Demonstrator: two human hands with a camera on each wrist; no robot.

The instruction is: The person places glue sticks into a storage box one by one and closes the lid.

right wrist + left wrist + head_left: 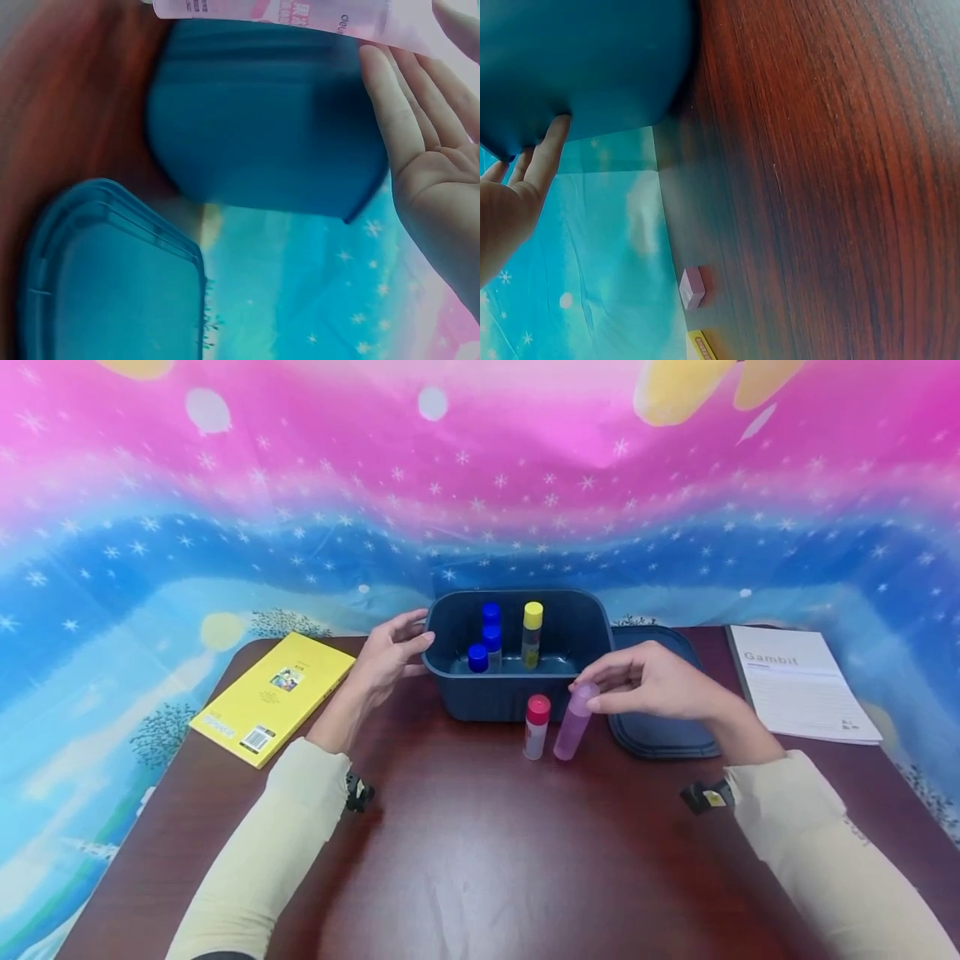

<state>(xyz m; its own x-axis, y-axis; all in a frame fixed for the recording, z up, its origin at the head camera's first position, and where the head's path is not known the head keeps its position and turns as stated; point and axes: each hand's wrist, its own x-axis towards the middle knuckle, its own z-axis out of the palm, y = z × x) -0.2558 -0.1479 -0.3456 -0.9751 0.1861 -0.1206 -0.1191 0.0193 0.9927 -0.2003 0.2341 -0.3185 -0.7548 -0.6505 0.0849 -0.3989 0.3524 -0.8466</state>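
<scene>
A dark blue bin stands mid-table with blue-capped tubes and a yellow-capped tube upright inside. My left hand rests with straight fingers against the bin's left wall; a fingertip touches it. In front of the bin my right hand pinches the top of a tilted pink tube, whose foot rests on the table. The same pink tube crosses the top of the right wrist view by my fingers. A red-capped tube stands just left of it.
The bin's lid lies flat to the right of the bin, also the lid in the right wrist view. A yellow book lies at the left, a white booklet at the right. A small pink block sits at the table edge.
</scene>
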